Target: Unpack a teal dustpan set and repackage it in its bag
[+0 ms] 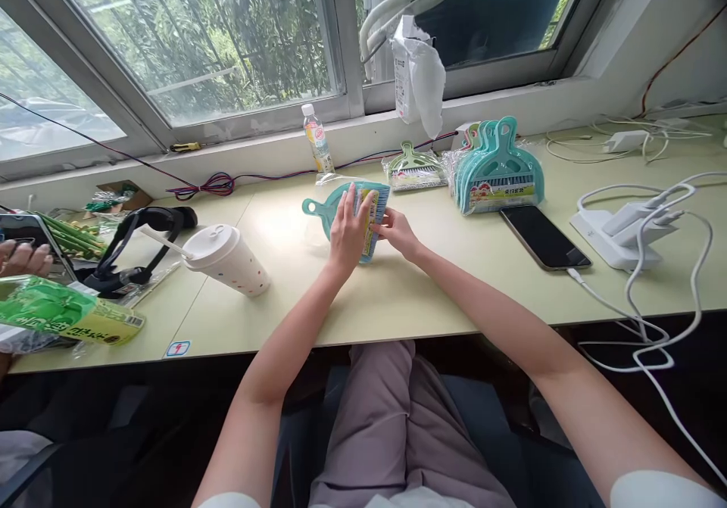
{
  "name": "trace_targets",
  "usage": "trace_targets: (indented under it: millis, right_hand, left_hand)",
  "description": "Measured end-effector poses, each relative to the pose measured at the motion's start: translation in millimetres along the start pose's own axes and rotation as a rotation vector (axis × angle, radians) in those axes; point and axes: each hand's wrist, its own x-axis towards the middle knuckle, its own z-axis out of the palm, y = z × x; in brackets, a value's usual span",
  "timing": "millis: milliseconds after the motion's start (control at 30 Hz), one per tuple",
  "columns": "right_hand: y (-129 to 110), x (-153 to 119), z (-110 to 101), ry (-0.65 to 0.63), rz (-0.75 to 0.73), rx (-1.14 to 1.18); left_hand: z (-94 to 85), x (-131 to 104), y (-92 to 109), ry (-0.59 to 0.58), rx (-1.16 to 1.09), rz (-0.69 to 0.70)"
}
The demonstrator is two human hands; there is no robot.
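A teal mini dustpan-and-brush set [328, 207] with a yellow label lies on the pale green desk [397, 296], partly inside a clear plastic bag. My left hand [347, 229] rests flat on top of the set, fingers spread over it. At the set's right edge, my right hand [397, 232] pinches its side. A stack of several more teal sets [500, 167] stands behind to the right. One green set in a clear bag [413, 169] lies between the stack and a drink bottle [318, 141].
A black phone [542, 235] on a white cable lies right of my hands, beside a white power strip [616, 228] with chargers. A lidded white cup with straw [227, 258] lies left. At the far left another person's hand [23, 258] holds a phone, near black headphones [136, 247] and green packets [62, 311].
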Motion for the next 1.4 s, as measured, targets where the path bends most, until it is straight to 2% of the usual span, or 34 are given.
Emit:
trace_targets:
  millis: [167, 333, 433, 567, 633, 767, 867, 967, 1100, 1167, 1233, 1300, 1333, 1400]
  right_hand:
    - [5, -1, 4, -0.026, 0.033, -0.032]
    - [3, -3, 6, -0.032, 0.074, -0.021]
    - [2, -5, 8, -0.048, 0.061, -0.033]
    - [2, -6, 9, -0.027, 0.049, -0.051]
    - [2, -6, 7, -0.008, 0.044, -0.026]
    - [3, -1, 1, 0.133, 0.048, 0.000]
    - [4, 2, -3, 0.253, 0.036, -0.013]
    - [4, 3, -4, 0.282, -0.003, -0.004]
    - [0, 1, -7, 0.312, -0.009, 0.079]
    - [-4, 1, -10, 0.336, -0.020, 0.140]
    - [-8, 2, -13, 0.348, -0.034, 0.191]
    - [-12, 3, -14, 0.331, -0.046, 0.218]
    - [-14, 3, -14, 0.314, -0.052, 0.220]
    - [-16, 2, -13, 0.276, -0.081, 0.202]
  left_hand:
    - [-6.1, 5, 2, -0.087, 0.166, -0.217]
    - [-6.4, 5, 2, -0.143, 0.268, -0.269]
    - [-6.1, 5, -2, -0.176, 0.313, -0.248]
    - [-5.1, 5, -5, -0.141, 0.300, -0.210]
    - [-3.4, 3, -5, -0.166, 0.289, -0.181]
    - [4.5, 1, -6, -0.264, 0.226, -0.130]
    - [12.7, -1, -10, -0.270, 0.168, -0.105]
    - [16.9, -4, -11, -0.289, 0.145, -0.017]
    - [12.3, -8, -1, -0.348, 0.069, 0.085]
    - [7.1, -6, 3, -0.245, -0.008, 0.052]
    - [2.1, 0, 2, -0.009, -0.139, -0.056]
    - [0.0, 8, -3, 0.228, -0.379, -0.235]
    - [0.8, 12, -6, 0.274, -0.550, -0.342]
    - [7.1, 17, -8, 0.191, -0.933, -0.553]
